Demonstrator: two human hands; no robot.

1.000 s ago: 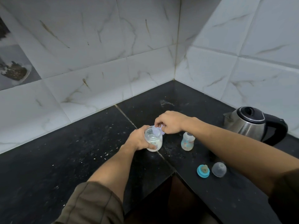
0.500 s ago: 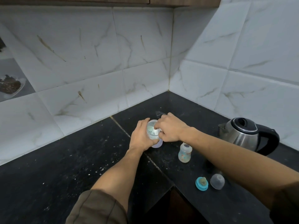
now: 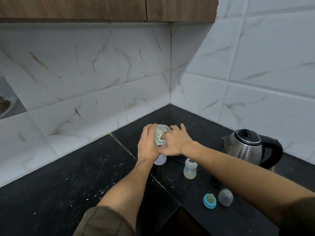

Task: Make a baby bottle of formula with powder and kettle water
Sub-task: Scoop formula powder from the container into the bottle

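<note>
Left hand: fingers and thumb curled round the powder jar, gripping its side from the 9 o'clock side. Jar is clear, mouth open and facing me, pale powder inside

Right hand: comes in from 3 o'clock, lies over the jar's rim, fingertips dipped into the mouth. I cannot tell whether they pinch anything in there; the tips are hidden by the jar wall

A pale lilac piece pokes out under the left hand at 6 o'clock of the jar. I can't say whether it belongs to the jar or only sits below it

Baby bottle stands upright and uncapped on the counter, at 4 o'clock from the jar, near it but apart, under the right forearm's line

Teal teat ring and clear cap lie just beside each other at 5 o'clock, further toward me

Kettle, steel with black lid and handle, at 3 o'clock, lid down, against the right wall

Counter is black stone with white specks. Olive sleeve on the left arm. White marbled tiles meet in a corner at 12 o'clock, wooden cabinet above
</note>
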